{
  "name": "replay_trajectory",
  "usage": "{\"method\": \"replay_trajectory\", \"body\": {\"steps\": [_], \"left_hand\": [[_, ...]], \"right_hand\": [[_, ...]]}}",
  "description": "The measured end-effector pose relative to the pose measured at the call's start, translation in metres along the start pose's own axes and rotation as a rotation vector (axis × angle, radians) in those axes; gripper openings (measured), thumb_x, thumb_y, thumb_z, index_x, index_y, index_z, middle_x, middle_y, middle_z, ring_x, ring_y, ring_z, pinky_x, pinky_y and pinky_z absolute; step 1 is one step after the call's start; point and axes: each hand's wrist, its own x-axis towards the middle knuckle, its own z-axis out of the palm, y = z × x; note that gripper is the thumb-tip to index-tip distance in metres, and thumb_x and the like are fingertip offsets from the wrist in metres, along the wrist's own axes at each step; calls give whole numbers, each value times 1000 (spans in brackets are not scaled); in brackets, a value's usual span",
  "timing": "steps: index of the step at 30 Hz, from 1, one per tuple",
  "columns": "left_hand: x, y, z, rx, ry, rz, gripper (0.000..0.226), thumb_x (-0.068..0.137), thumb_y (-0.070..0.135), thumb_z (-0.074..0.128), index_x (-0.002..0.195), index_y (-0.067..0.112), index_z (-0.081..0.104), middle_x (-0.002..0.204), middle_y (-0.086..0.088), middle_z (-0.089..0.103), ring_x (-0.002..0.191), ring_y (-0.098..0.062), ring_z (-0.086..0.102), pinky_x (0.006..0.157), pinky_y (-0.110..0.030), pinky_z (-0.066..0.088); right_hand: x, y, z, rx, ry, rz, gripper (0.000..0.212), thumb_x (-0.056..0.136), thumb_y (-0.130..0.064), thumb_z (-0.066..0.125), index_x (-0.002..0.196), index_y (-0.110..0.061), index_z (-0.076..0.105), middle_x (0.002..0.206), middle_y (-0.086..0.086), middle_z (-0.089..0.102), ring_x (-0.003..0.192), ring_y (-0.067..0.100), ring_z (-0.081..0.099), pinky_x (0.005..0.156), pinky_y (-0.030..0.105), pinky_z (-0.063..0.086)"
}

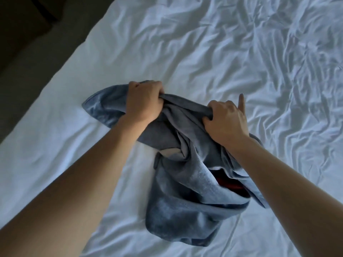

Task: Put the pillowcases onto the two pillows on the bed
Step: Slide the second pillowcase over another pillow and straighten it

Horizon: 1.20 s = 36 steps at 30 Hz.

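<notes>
A blue-grey velvety pillowcase (185, 206) lies bunched on the white bed (204, 52). My left hand (143, 101) grips a fistful of its cloth at the far left. My right hand (225, 118) clutches the gathered edge a little to the right, index finger sticking up. A taut band of fabric stretches between both fists. Through a gap low in the folds, something red (229, 183) shows inside. A small pale patch (169, 152) peeks out near the middle. No bare pillow is visible.
The white sheet is heavily wrinkled toward the right and far side. The bed's left edge (61, 69) runs diagonally, with a dark floor and dark furniture (24, 25) beyond it at the upper left.
</notes>
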Motion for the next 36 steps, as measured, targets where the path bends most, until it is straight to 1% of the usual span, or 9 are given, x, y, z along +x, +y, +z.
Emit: {"method": "replay_trajectory", "body": {"steps": [4, 8, 10, 12, 15, 20, 26, 31, 36], "left_hand": [[-3, -27, -24, 91, -2, -81, 24, 83, 17, 57, 103, 26, 67, 105, 3, 69, 98, -25, 63, 96, -39, 27], [3, 17, -34, -63, -173, 205, 47, 75, 28, 59, 122, 31, 59, 123, 6, 62, 117, -18, 55, 112, -42, 22], [3, 48, -28, -86, -254, 335, 43, 77, 37, 61, 119, 28, 62, 111, 7, 68, 109, -17, 59, 110, -36, 25], [5, 62, -24, -21, -207, 377, 26, 85, 41, 55, 99, 24, 69, 83, 5, 69, 85, -22, 64, 87, -31, 37], [11, 49, -22, 6, -123, 262, 15, 92, 34, 55, 85, 24, 63, 77, 7, 62, 77, -23, 62, 76, -30, 32], [12, 12, -25, 23, 55, 51, 15, 92, 34, 58, 91, 22, 67, 91, 3, 70, 84, -25, 64, 91, -40, 39], [-4, 5, -30, -87, 87, 107, 15, 90, 30, 64, 93, 18, 72, 85, 4, 73, 81, -24, 66, 90, -44, 47], [-7, -19, -31, 61, 187, -96, 15, 94, 25, 54, 92, 16, 67, 85, -4, 73, 82, -31, 66, 87, -40, 43], [-10, -24, -32, 128, 129, -200, 22, 90, 13, 52, 109, 20, 64, 103, -6, 70, 98, -33, 61, 92, -42, 32]], "right_hand": [[9, -12, -1, 24, 27, -27, 6, 86, -16, 58, 89, -15, 64, 67, 0, 58, 87, 25, 58, 124, 46, -4], [18, -22, 0, 19, 83, -77, 11, 87, -17, 58, 77, -13, 61, 57, -3, 38, 73, 27, 50, 124, 45, 1], [19, -20, -1, 5, 77, -76, 10, 87, -20, 58, 83, -15, 66, 60, -3, 38, 82, 30, 58, 123, 45, 4], [18, -12, -5, 24, 45, -28, 11, 87, -23, 58, 90, -21, 69, 66, -2, 47, 92, 28, 62, 124, 43, 6], [16, 5, -11, 60, -28, -5, 9, 86, -27, 62, 93, -31, 66, 78, -3, 66, 96, 21, 62, 124, 43, 7], [22, 9, -13, -19, -63, -44, 14, 86, -18, 59, 75, -25, 53, 62, -6, 54, 69, 20, 51, 122, 47, 17], [22, 21, -11, -101, -120, 59, 16, 87, -17, 54, 73, -21, 45, 69, 2, 55, 72, 25, 43, 116, 47, 28], [18, 38, -23, 130, -91, 106, 35, 81, -45, 69, 64, -22, 49, 57, -6, 47, 60, 21, 43, 99, 45, 41], [17, 26, -27, 258, -18, 32, 37, 81, -31, 72, 63, -25, 41, 56, -9, 44, 68, 24, 46, 107, 49, 37]]}}
